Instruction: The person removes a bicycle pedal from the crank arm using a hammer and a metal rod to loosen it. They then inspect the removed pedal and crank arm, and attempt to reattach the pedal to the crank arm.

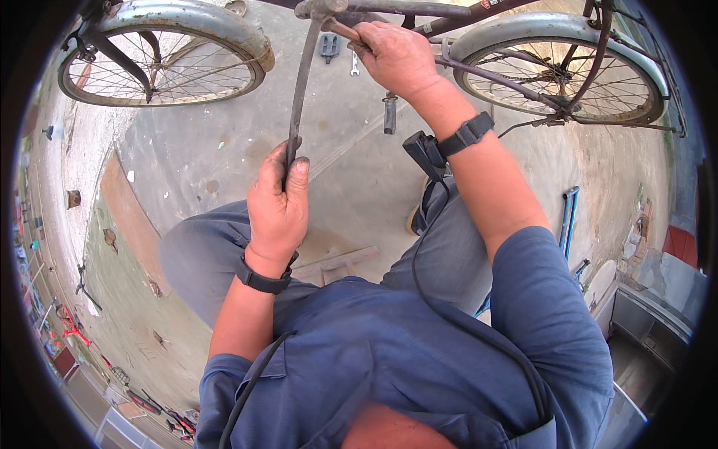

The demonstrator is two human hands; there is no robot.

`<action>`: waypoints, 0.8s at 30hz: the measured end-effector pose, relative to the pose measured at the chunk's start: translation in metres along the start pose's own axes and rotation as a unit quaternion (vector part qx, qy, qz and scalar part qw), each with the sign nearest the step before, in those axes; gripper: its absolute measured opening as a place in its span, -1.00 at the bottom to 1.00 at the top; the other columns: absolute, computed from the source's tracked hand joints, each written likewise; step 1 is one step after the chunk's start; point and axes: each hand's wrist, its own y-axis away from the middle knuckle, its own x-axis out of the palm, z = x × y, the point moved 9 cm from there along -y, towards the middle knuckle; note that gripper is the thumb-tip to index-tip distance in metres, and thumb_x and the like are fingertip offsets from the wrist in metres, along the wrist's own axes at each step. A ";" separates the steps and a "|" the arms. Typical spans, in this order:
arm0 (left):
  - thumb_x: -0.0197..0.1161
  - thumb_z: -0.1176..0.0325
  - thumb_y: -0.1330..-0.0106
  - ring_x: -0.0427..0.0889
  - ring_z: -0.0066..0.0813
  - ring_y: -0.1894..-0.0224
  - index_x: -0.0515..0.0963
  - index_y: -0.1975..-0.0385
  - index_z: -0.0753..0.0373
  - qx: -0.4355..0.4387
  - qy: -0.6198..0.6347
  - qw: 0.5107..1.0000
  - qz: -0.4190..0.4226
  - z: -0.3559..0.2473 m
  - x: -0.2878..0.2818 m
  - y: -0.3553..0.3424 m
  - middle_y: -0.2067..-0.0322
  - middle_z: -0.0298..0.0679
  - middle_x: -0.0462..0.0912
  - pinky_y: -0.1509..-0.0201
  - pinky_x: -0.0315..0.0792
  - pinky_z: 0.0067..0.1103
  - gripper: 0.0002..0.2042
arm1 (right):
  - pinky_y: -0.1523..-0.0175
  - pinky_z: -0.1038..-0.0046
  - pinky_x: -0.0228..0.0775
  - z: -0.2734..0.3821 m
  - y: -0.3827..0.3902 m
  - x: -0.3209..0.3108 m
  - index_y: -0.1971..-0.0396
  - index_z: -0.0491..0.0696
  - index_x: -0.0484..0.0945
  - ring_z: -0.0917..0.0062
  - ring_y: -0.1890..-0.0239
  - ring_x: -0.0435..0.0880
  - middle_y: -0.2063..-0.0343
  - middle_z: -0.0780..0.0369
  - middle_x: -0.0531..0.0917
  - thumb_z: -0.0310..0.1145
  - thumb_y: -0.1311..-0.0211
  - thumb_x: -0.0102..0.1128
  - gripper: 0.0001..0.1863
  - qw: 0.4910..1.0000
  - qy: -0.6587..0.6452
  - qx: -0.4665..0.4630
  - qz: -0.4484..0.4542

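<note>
A long dark bar slants up from the left hand, whose thumb and fingers are clamped around its lower end. At its far end sits the hammer, its handle clamped in the right hand. Just left of those right fingers lie a wrench and a pedal; beyond them, a bicycle.

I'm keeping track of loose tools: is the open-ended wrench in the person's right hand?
No, the open-ended wrench lies on the ground, while the right hand grips a brown handle.
</note>
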 end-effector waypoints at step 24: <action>0.06 0.29 -0.57 0.26 -0.69 0.49 0.41 0.22 0.31 -0.044 0.035 0.996 -0.066 0.050 -0.015 0.030 0.52 -0.42 0.34 0.41 0.23 -0.67 -0.80 | 0.16 0.26 0.57 0.016 0.000 0.044 0.23 0.12 0.58 0.35 0.17 0.66 0.35 0.33 0.62 -0.39 -0.22 0.18 -0.86 0.998 -0.048 0.009 0.043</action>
